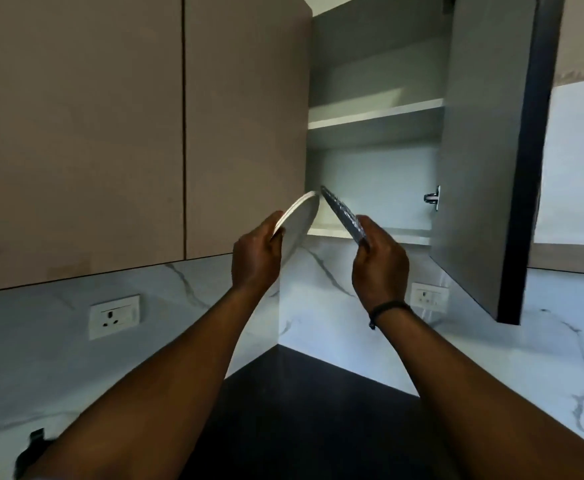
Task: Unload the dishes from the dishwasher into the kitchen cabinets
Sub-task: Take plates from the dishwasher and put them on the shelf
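1. Nearest the camera, the left hand (256,251) grips a white plate (299,223) by its rim; the right hand (378,261) pinches a dark patterned plate (344,216).
2. Beyond — both plates tilt edge-up, top rims nearly touching, just below the open cabinet (373,188).
3. Risk: the rims could clash and chip, or catch the lower shelf (387,235) edge — they're held close together.

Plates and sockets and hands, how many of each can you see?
Plates: 2, a white plate and a dark plate
Sockets: 2, left socket and right socket
Hands: 2, left hand and right hand
Total: 6
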